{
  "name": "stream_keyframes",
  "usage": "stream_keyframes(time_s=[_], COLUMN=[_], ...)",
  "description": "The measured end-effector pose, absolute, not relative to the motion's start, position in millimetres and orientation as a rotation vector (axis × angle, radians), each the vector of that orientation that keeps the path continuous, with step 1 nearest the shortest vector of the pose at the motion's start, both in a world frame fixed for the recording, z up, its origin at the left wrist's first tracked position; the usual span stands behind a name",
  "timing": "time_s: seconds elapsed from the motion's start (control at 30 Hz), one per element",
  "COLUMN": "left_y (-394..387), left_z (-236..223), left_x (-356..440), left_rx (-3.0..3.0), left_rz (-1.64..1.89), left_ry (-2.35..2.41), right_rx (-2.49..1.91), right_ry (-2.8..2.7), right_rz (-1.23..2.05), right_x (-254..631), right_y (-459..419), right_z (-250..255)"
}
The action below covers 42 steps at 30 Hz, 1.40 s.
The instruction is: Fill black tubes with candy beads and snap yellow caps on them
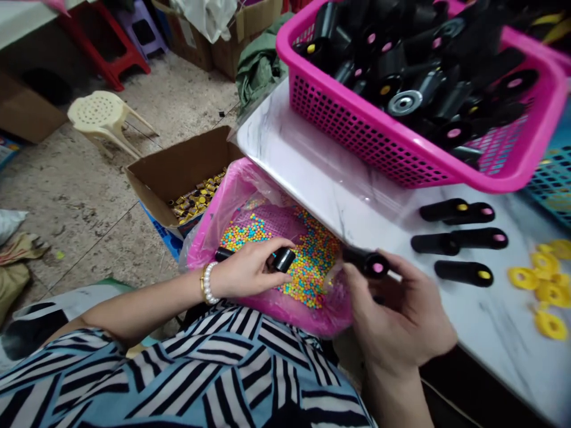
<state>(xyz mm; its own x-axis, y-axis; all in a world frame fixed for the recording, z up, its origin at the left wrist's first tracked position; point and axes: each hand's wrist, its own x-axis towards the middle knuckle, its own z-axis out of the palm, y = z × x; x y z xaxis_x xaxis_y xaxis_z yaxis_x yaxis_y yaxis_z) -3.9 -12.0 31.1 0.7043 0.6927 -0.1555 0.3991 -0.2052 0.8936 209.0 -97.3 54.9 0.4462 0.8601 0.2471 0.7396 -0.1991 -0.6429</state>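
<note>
- Left hand (252, 267), head view: fingers and thumb set narrowly round a black piece (285, 260), its rounded end toward the right hand; dark length (223, 254) at the other side of the hand, whether joined to it unclear.
- Right hand (399, 321): thumb and fingers curled round a black tube (357, 257), pink-dotted end to the right, long axis running roughly crosswise in the view.
- Relation: black piece left of the black tube, the two well apart, roughly level; each nearest the hand that holds it.
- Basin (212, 205), pink, plastic-lined: under and between the hands, with multicoloured beads (312, 261).
- Dotted tubes (435, 244), five: lying on the table (276, 128), beyond and right of the right hand, the nearer one; long axes roughly crosswise, dots rightward.
- Rings (553, 292), yellow: farther right, same table.
- Basket (392, 151), pink: full of black tubes, table's far side.
- Carton (182, 154): left of the basin, small yellow pieces (196, 199) inside.
</note>
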Motion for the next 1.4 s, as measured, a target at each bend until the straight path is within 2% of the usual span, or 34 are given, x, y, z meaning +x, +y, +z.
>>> stream_keyframes(time_s=[0.1, 0.23, 0.33, 0.4, 0.57, 0.67, 0.73, 0.97, 1.23, 1.4], left_y=[-16, -21, -21, -20, -19, -20, -20, -11, -7, -14], left_z=[28, 28, 29, 29, 23, 19, 17, 17, 12, 6], left_x=[-2, 0, 1, 1, 0, -5, -10, -23, -21, -13], left_rx=[1.877, 1.849, 1.66, 1.513, 1.46, 1.437, 1.452, 1.939, 2.315, 2.388], left_rz=[0.316, 0.285, 0.255, 0.237, 0.197, 0.15, 0.12, 0.146, -0.24, -0.323], left_ry=[0.813, 0.781, 0.826, 0.863, 0.865, 0.827, 0.804, 0.929, 0.953, 0.958], right_rx=[-2.094, -2.155, -1.969, -1.795, -1.409, -1.305, -1.318, -1.539, -1.765, -2.221], right_ry=[-1.338, -1.182, -1.158, -1.356, -1.745, -1.73, -1.666, -1.541, -1.873, -1.822], right_rz=[-0.204, -0.126, -0.119, 0.054, 0.984, 1.267, 1.338, 1.218, 0.626, 0.754], right_x=[221, 221, 210, 201, 196, 198, 194, 178, 185, 175], right_y=[-71, -56, -75, -91, -96, -85, -81, -80, -69, -54], right_z=[58, 55, 48, 41, 32, 29, 23, -11, -24, -27])
